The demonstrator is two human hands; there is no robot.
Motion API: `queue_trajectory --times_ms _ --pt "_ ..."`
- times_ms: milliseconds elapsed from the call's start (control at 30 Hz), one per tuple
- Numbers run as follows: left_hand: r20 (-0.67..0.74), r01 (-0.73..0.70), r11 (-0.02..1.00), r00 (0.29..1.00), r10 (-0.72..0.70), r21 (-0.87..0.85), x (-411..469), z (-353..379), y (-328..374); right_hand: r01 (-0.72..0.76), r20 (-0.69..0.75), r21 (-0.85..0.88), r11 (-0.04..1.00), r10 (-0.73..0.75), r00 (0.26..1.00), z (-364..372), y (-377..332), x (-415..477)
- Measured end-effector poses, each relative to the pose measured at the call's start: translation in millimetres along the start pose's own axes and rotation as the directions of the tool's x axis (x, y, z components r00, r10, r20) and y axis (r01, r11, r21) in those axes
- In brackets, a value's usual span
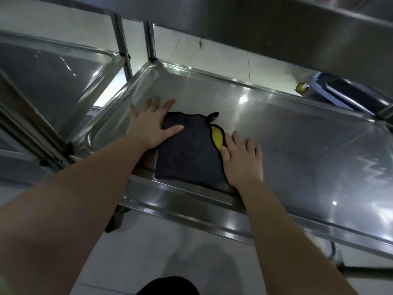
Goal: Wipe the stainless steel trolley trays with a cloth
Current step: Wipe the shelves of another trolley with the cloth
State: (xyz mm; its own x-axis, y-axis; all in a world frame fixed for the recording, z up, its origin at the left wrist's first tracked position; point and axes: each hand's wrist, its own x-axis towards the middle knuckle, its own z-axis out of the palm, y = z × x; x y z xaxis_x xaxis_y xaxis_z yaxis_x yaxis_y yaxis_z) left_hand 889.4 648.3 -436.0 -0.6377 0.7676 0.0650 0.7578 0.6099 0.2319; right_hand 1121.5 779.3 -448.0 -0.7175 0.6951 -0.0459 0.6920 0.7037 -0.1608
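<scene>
The step in hand was judged to be the wiping of the lower tray (297, 128) of the trolley, with the cloth being flattened or set for a stroke. The cloth (187, 150), dark with a yellow inner face showing at its right fold, lay folded on the tray floor near the left end, its near edge against the front rim.

The left hand (148, 124) lay flat, palm down. Its fingers (168, 103) were straight and spread and rested mostly on bare steel beyond the cloth's far-left corner, while the thumb and the heel of the palm pressed on the cloth itself. The right hand (242, 160) also lay flat along the cloth's right edge. Its fingers (236, 139) were extended and slightly apart, with one fingertip touching the yellow fold. Neither hand gripped or pinched the cloth; both bore down on it with straight fingers.

Most of the tray to the right appeared unreached from this position. The next move would likely call for steady downward pressure and a sweep rightward along the tray, with the fold kept from opening.

The upper tray (276, 24) overhung the work. A second steel tray (53, 77) stood just to the left, and a blue container (340, 90) sat on the floor beyond.
</scene>
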Motion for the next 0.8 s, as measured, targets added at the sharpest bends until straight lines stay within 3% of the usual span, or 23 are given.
queue_trajectory --times_ms 133,267,333,467,567,667,733,800 --pt "-0.011 -0.123 0.990 0.992 0.124 0.062 -17.3 0.2 57.0 0.012 -0.050 0.022 1.000 -0.010 0.999 2.1 0.1 3.3" --pt "0.146 -0.004 0.993 0.989 -0.013 0.122 -58.0 34.2 127.9 0.050 -0.086 0.120 0.992 -0.040 0.995 0.6 6.6 6.8" --pt "0.156 -0.033 0.988 0.988 0.009 0.152 -67.1 42.7 139.6 0.081 -0.077 0.107 0.991 -0.073 0.994 -0.7 12.2 8.4" --pt "0.137 -0.129 0.983 0.984 0.112 0.128 -58.6 33.2 98.5 0.109 -0.057 0.094 0.990 -0.104 0.993 -0.2 18.7 6.8" --pt "0.095 0.072 0.982 0.991 -0.090 0.175 -38.5 7.9 14.2 0.091 -0.035 0.007 0.996 -0.090 0.995 1.1 13.9 5.4" --pt "0.089 0.266 0.945 0.954 -0.286 0.189 -31.0 -13.6 -49.4 0.086 -0.026 -0.053 0.995 -0.088 0.996 3.5 7.4 5.1" --pt "0.097 0.253 0.944 0.956 -0.278 0.213 -31.9 -11.1 -46.5 0.081 -0.019 -0.072 0.994 -0.083 0.996 4.6 3.8 6.2" --pt "0.119 0.124 0.969 0.981 -0.152 0.215 -36.0 0.1 -9.6 0.074 -0.016 -0.082 0.994 -0.076 0.997 5.7 2.2 7.6"
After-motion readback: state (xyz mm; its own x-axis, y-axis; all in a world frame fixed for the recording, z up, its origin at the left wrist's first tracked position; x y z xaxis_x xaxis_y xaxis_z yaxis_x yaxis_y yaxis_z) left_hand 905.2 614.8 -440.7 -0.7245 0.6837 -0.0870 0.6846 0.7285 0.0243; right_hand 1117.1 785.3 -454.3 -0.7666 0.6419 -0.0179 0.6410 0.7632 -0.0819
